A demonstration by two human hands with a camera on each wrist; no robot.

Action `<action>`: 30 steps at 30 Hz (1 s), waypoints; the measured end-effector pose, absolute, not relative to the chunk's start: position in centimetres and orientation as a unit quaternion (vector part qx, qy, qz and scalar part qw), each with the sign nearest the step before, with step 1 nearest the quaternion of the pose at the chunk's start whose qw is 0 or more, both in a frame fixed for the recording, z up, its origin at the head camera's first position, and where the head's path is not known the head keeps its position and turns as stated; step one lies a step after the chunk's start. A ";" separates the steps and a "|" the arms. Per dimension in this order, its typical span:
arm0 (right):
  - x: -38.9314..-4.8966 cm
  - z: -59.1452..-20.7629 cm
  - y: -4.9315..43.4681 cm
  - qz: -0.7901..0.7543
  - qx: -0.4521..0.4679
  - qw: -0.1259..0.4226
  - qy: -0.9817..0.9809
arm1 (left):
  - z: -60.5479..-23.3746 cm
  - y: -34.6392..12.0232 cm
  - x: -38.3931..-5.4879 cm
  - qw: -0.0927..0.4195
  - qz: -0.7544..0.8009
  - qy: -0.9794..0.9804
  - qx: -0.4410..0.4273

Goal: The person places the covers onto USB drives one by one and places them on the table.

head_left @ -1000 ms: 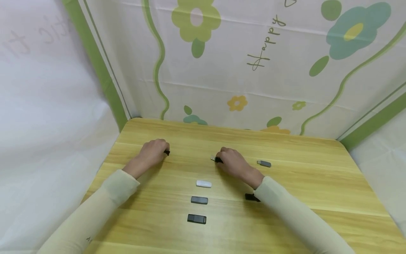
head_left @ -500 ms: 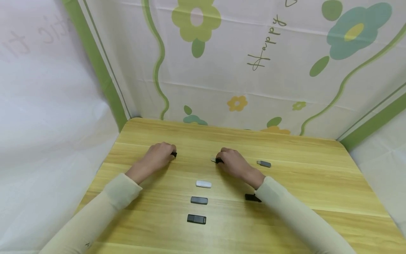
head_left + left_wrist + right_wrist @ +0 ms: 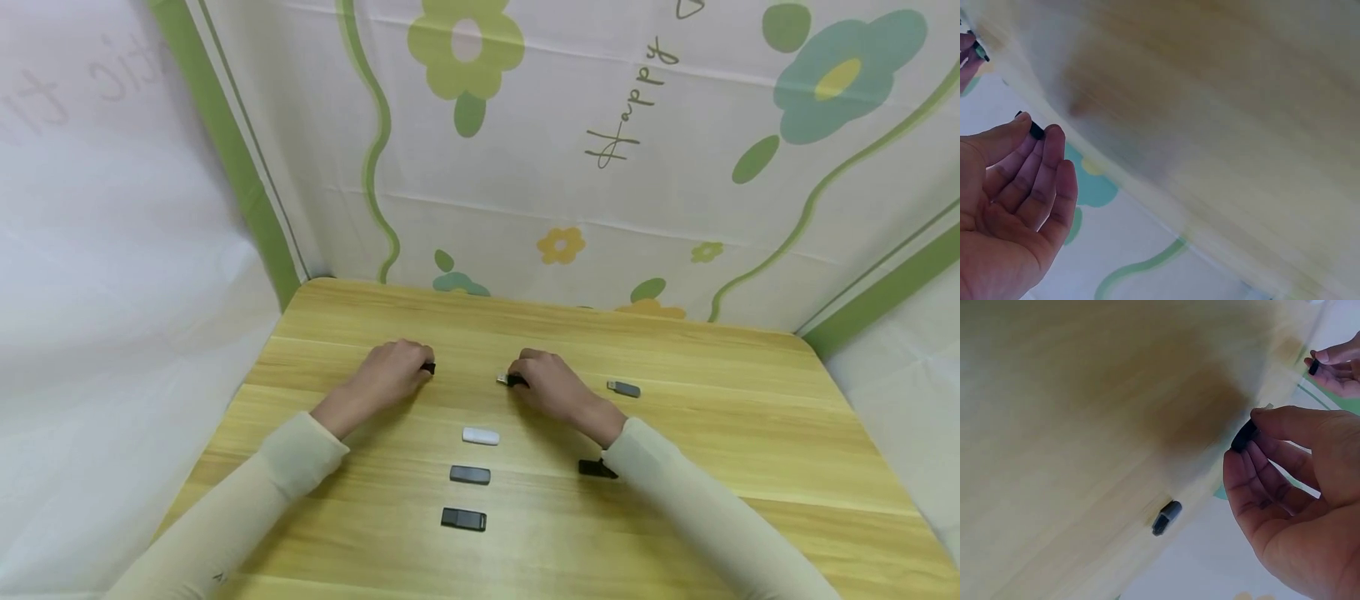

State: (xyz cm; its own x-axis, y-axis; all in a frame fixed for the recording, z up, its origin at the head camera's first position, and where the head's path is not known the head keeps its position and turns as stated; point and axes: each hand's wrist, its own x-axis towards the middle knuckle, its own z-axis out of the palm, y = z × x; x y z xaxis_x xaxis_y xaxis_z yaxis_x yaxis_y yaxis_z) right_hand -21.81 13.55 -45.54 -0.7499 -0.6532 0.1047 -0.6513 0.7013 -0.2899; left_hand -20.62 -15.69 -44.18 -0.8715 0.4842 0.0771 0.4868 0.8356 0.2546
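Observation:
My left hand (image 3: pixel 392 372) pinches a small black cap (image 3: pixel 428 367) between thumb and fingertips; in the left wrist view the cap (image 3: pixel 1036 130) shows as a short dark piece. To its right, my right hand (image 3: pixel 553 387) grips a black USB stick (image 3: pixel 517 381) whose metal plug points left at the cap. Thumb and index finger hold that stick (image 3: pixel 1245 435) in the right wrist view. A gap of bare wood separates cap and plug. My fingers hide part of both things.
Below my hands lie a white USB stick (image 3: pixel 481 436), a grey one (image 3: pixel 470 475) and a black one (image 3: pixel 463 519) in a column. A grey stick (image 3: pixel 624 388) with bare plug lies right of my right hand. My right sleeve partly covers a black piece (image 3: pixel 595 468).
My left hand has moved right with the cap, closer to the USB stick. The right hand stays nearly in place, still holding the stick.

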 end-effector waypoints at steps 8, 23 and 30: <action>-21.3 -44.8 13.0 -0.161 -0.370 -0.014 0.915 | -44.1 -14.2 -20.5 0.011 -0.137 -0.955 -0.263; -20.7 -44.1 11.9 -0.154 -0.397 -0.036 0.904 | -44.1 -12.2 -19.8 0.012 -0.139 -0.949 -0.281; -20.5 -43.9 11.6 -0.158 -0.414 -0.053 0.895 | -44.2 -11.7 -19.5 0.012 -0.146 -0.946 -0.288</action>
State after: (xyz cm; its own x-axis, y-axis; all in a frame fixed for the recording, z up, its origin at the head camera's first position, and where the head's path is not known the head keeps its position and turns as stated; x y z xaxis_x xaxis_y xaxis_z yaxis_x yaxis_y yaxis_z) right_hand -20.51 11.58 -43.94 -0.6517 -0.7241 0.2256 -0.7576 0.6071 -0.2398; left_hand -19.54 -11.66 -44.15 -0.8340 0.5414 0.1066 0.5484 0.7915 0.2700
